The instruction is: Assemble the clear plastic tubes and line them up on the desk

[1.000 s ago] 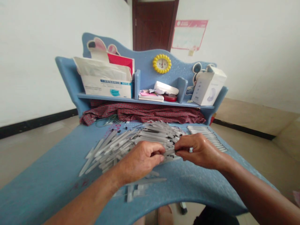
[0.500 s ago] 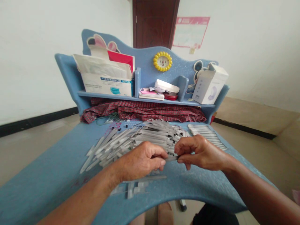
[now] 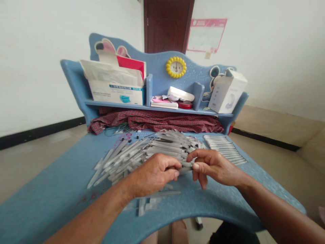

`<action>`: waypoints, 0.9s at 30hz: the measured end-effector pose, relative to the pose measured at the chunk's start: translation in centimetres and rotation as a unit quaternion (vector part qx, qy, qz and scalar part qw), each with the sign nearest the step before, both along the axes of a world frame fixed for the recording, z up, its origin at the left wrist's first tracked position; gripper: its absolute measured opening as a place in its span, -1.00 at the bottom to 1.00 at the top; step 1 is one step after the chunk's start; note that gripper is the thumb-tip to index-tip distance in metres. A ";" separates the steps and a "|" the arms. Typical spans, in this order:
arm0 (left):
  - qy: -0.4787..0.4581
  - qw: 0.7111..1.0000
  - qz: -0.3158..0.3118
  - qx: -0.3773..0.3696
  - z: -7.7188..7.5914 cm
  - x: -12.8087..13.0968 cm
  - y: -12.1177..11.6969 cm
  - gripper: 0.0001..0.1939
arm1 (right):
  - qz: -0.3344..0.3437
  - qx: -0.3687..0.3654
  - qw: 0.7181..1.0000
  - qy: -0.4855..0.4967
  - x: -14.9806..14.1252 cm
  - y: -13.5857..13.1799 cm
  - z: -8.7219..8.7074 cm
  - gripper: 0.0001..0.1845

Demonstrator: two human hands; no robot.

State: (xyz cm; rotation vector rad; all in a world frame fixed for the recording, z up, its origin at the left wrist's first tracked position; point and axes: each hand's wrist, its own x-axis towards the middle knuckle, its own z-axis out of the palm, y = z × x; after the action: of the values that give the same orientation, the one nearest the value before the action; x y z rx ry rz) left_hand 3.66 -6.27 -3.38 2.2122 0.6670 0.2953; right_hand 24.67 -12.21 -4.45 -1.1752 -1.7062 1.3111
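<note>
My left hand [image 3: 159, 174] is closed in a pinch on a short, translucent white pen-like tube [image 3: 185, 168], whose right end shows past my fingertips. My right hand [image 3: 213, 167] is close by that end, index finger and thumb apart; whether the thumb touches the tube I cannot tell. Just beyond both hands lies a heap of similar tubes [image 3: 167, 145], some with dark ends. More tubes [image 3: 122, 157] fan out loosely to the left. Nearer my body, under my left wrist, are several clear pieces [image 3: 149, 203] on the blue desk [image 3: 203, 203].
A neat row of thin tubes [image 3: 224, 149] lies on the right. Small black caps [image 3: 137, 137] sit at the back, before a checked cloth [image 3: 157, 119]. The shelf above holds a mask box [image 3: 116, 91], a red tin [image 3: 185, 105] and a white box [image 3: 227, 93].
My right index finger has lifted and spread from the thumb, opening the pinch at the tube's dark right end. My left hand stays in nearly the same place with the tube.
</note>
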 end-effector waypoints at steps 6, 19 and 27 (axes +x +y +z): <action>0.004 1.000 0.021 -0.005 -0.1 0.0 0.1 -0.82 | -0.045 0.091 0.987 -0.126 0.4 -0.4 -0.2 -0.79; -0.009 1.000 0.021 0.009 0.0 0.0 0.0 -0.83 | -0.057 0.104 0.977 -0.180 -0.1 -0.5 0.1 -0.57; -0.017 0.999 0.031 0.020 0.2 0.1 -0.1 -0.83 | -0.062 0.117 0.974 -0.184 -0.4 -0.4 0.3 -0.56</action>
State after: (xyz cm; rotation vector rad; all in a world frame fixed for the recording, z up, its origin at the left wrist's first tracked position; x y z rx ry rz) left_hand 3.73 -6.33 -3.21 2.2234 0.7177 0.3792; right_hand 24.25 -12.66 -4.13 -1.4199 -1.9468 0.8235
